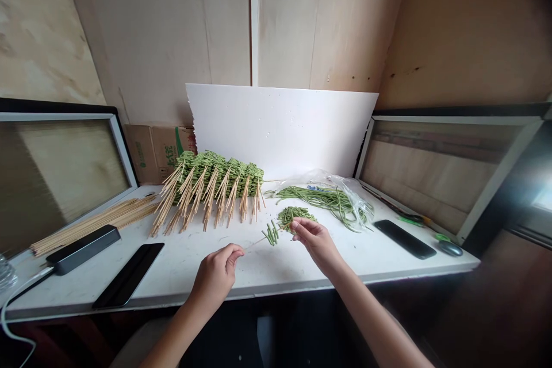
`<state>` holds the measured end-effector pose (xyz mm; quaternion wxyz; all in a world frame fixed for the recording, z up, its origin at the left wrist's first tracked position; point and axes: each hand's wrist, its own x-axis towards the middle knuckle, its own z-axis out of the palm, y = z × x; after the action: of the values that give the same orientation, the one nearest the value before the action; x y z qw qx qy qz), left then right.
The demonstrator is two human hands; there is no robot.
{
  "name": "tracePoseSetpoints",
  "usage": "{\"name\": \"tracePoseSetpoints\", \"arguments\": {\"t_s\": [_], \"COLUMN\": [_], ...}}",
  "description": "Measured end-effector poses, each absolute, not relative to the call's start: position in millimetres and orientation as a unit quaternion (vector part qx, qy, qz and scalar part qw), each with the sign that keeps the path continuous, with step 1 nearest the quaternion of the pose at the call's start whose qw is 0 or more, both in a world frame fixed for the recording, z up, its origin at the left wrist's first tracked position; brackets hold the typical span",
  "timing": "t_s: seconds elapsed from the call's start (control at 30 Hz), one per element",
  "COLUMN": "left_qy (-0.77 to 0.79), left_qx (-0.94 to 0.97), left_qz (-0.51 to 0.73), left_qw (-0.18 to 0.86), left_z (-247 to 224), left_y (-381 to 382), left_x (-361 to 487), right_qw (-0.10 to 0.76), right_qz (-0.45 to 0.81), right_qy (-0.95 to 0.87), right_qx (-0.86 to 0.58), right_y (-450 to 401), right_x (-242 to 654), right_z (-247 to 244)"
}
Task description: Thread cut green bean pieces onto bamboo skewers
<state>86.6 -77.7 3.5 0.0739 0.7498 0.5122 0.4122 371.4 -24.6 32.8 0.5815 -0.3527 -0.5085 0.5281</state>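
Observation:
A thin wooden skewer is pinched near one end by my left hand, its fingers closed. Several cut green bean pieces are threaded crosswise side by side on the skewer. My right hand is closed in a pinch close to the skewer's far end; what lies between its fingertips is too small to make out. Just behind the right fingertips is a pile of cut green bean pieces, partly hidden by that hand.
Finished bean skewers are stacked at the back left. Bare skewers lie at left, by a dark box-shaped device and a black tablet-like slab. Long beans lie in a plastic bag. At right are a phone and a mouse.

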Motion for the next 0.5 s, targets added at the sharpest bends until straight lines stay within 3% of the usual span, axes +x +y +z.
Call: {"name": "tracePoseSetpoints", "arguments": {"t_s": [0.33, 0.5], "left_qy": [0.522, 0.531], "left_qx": [0.736, 0.726], "left_qz": [0.418, 0.430], "left_qw": [0.101, 0.085], "left_z": [5.0, 9.3], "left_y": [-76.3, -74.8], "left_x": [87.0, 80.3], "right_qw": [0.575, 0.618], "right_qz": [0.517, 0.535], "right_qy": [-0.531, -0.471], "right_qx": [-0.347, -0.331], "right_y": [-21.7, -18.8], "right_x": [375.3, 381.7], "right_z": [32.7, 38.9]}}
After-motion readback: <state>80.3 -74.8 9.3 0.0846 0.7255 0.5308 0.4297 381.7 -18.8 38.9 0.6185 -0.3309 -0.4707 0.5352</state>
